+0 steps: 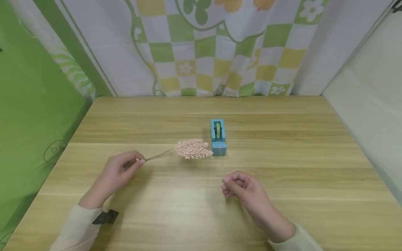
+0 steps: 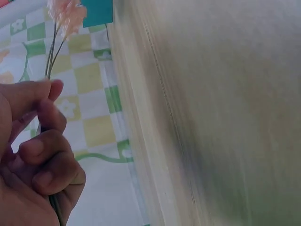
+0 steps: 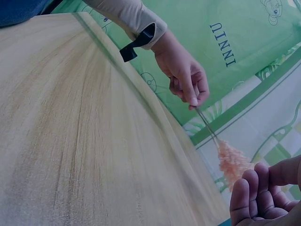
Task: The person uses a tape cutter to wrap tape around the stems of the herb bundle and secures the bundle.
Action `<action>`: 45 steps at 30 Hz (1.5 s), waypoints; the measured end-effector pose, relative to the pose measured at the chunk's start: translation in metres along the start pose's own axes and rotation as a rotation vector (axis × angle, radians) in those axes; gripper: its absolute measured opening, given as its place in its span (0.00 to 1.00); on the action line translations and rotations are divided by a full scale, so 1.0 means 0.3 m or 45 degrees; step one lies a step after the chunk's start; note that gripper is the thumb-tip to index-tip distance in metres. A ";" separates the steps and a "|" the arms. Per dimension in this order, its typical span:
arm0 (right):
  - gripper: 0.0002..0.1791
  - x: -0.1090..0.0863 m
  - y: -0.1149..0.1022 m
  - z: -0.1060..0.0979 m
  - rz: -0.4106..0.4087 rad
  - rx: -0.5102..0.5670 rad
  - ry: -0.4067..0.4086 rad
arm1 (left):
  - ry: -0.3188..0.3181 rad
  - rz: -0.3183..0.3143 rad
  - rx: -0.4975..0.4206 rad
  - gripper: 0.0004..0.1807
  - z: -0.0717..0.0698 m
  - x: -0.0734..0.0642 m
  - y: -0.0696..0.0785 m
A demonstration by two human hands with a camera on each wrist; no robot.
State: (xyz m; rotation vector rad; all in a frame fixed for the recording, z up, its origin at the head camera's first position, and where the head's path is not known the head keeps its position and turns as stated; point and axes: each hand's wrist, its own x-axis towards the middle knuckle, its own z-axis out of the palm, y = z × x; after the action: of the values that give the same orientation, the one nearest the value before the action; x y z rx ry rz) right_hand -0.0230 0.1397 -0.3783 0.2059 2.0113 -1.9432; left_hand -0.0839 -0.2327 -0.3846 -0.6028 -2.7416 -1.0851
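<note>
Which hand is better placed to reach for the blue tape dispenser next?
Probably the right hand: it appears to hold nothing and is nearer the blue tape dispenser. The left hand grips the stems of the pink flowers, so it seems occupied.

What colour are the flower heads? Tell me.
Pale pink; the flower heads show best in the head view.
</note>
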 end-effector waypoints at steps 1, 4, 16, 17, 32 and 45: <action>0.11 0.000 -0.001 -0.001 0.001 0.001 -0.003 | -0.017 0.007 0.001 0.04 -0.001 -0.004 -0.002; 0.10 0.000 -0.002 -0.002 -0.005 0.006 -0.006 | -0.061 0.042 0.006 0.04 0.003 -0.010 -0.006; 0.11 -0.001 -0.010 -0.001 -0.031 0.014 -0.030 | -0.152 0.153 -0.016 0.05 0.065 -0.019 0.011; 0.11 -0.002 -0.011 -0.002 -0.035 0.017 -0.031 | -0.154 0.161 -0.019 0.05 0.073 -0.016 0.017; 0.12 -0.015 -0.028 -0.012 -0.070 0.060 -0.062 | -0.220 0.144 -0.047 0.03 0.211 0.043 0.136; 0.13 -0.011 -0.027 -0.011 -0.071 0.046 -0.069 | -0.191 0.195 -0.064 0.06 0.324 0.120 0.265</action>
State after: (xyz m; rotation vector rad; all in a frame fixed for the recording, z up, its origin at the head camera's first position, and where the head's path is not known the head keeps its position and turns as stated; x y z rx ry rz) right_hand -0.0232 0.1428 -0.3695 0.1061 1.9686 -1.9984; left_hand -0.0817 -0.1025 -0.3962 -0.9200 -2.7427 -1.1181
